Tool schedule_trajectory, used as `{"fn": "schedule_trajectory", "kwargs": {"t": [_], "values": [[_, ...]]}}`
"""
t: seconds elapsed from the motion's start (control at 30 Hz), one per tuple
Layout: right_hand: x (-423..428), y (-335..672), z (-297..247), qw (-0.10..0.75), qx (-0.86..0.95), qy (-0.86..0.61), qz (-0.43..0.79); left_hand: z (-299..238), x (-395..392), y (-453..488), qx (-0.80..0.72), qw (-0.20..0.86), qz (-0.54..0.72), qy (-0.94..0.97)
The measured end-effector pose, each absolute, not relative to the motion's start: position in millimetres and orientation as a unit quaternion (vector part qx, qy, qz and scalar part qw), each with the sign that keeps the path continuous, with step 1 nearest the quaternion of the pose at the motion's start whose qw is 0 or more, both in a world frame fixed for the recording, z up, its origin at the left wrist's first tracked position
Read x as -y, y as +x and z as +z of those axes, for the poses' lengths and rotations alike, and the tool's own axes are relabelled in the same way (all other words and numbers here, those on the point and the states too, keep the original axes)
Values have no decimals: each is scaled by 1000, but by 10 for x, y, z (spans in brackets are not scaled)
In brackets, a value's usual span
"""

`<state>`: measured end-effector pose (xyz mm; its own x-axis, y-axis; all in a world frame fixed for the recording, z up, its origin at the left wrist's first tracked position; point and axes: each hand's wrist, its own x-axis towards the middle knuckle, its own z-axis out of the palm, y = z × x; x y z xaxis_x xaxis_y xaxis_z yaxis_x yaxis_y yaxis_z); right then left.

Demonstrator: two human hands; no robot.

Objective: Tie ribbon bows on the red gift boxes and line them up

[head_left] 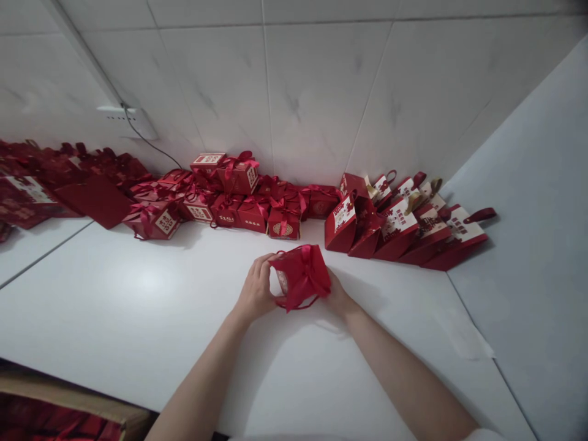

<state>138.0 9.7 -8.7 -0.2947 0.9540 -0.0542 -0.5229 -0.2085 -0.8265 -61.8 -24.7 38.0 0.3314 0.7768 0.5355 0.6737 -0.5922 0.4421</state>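
Observation:
A small red gift box with a red ribbon bow (301, 274) is held a little above the white table (138, 294), at the middle of the view. My left hand (257, 289) grips its left side with curled fingers. My right hand (337, 294) holds its right side and is mostly hidden behind the box.
Several finished red ribbon boxes (239, 202) line the tiled wall. A row of flat red boxes with white labels (413, 223) leans at the right. Darker red bags (68, 177) lie at the far left. A cardboard carton (68, 404) sits below the table's near edge. A cable (147, 142) hangs on the wall.

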Motion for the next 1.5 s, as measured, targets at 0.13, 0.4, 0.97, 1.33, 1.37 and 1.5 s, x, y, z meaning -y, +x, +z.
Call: {"fn": "schedule_trajectory", "kwargs": {"t": [0.13,0.4,0.97,1.33,1.37,1.5], "values": [[-160,1383,-190,562,367,-333,662,531,245,-786,-428,152,312,834],[-186,1368,-208,553,366,-341,666,448,137,-1362,-603,210,286,714],[-150,1437,-164,504,368,-314,715,1110,531,-605,-449,274,199,827],[-102,1482,-171,501,390,-311,707,2231,653,-1493,-660,6,229,715],[-93,1487,-166,498,392,-314,707,2348,758,-1661,-708,-38,214,672],[-72,1486,-169,490,399,-322,705,2556,1389,-2182,-783,214,397,428]]}}
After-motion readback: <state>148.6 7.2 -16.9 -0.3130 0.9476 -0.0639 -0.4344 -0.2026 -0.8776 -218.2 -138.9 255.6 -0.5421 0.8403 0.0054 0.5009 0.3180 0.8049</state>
